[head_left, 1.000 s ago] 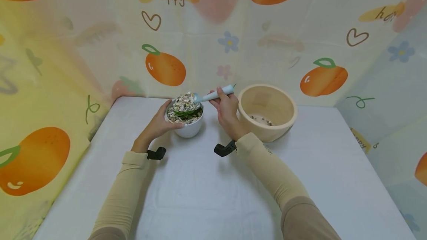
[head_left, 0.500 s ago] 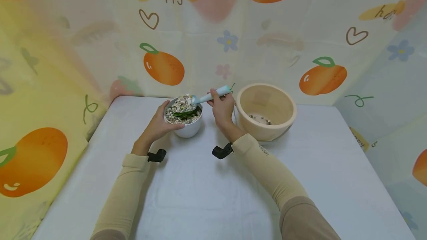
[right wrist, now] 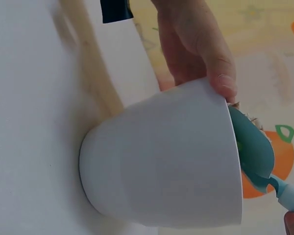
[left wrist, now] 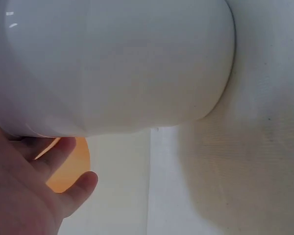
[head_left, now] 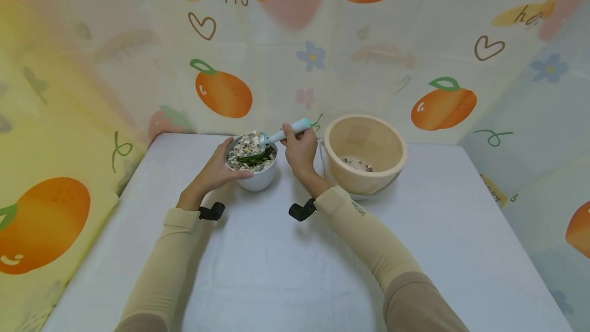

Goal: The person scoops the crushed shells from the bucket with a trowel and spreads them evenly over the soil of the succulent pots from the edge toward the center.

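Observation:
In the head view, my left hand (head_left: 215, 168) grips the white pot (head_left: 256, 182) at its left rim, thumb along the front and fingers behind. Pale, speckled gravel (head_left: 264, 164) fills the pot. My right hand (head_left: 301, 155) pinches the light blue handle of a small hand trowel (head_left: 291, 130). The trowel's green blade (right wrist: 255, 147) tilts into the pot's mouth in the right wrist view, with a heap of gravel (head_left: 248, 145) on it. The left wrist view has the pot's smooth side (left wrist: 117, 63) close up, with fingers (left wrist: 81, 193) at its rim.
Right of the white pot stands a larger beige pot (head_left: 369, 181) with a few gravel bits on its bottom. Both are on a white-covered table (head_left: 258, 260), backed by a fruit-printed curtain (head_left: 276, 65).
My right hand and the trowel have shifted slightly left, and the loaded blade sits a little lower over the white pot. My left hand keeps its grip. The head view has drifted slightly.

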Demonstrator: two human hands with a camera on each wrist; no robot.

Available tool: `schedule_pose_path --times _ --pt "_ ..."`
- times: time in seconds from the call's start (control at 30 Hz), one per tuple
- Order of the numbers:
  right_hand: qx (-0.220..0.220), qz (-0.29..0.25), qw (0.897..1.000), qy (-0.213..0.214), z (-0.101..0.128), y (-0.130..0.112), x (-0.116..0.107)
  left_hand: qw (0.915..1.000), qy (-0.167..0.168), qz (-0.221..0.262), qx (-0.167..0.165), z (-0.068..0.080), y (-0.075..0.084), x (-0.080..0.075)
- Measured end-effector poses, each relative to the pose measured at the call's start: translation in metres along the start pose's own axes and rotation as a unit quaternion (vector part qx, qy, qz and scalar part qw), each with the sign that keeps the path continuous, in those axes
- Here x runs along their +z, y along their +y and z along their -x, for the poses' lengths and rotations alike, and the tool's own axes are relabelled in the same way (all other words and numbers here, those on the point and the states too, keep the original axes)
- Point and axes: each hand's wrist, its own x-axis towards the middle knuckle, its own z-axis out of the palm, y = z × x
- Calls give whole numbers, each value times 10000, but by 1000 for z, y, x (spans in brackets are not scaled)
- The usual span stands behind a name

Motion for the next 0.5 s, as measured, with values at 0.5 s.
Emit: schedule_pose_path --times 0.5 --pt "-250 206 9995 -53 -1 -6 -4 9993 366 51 -31 4 1 8"
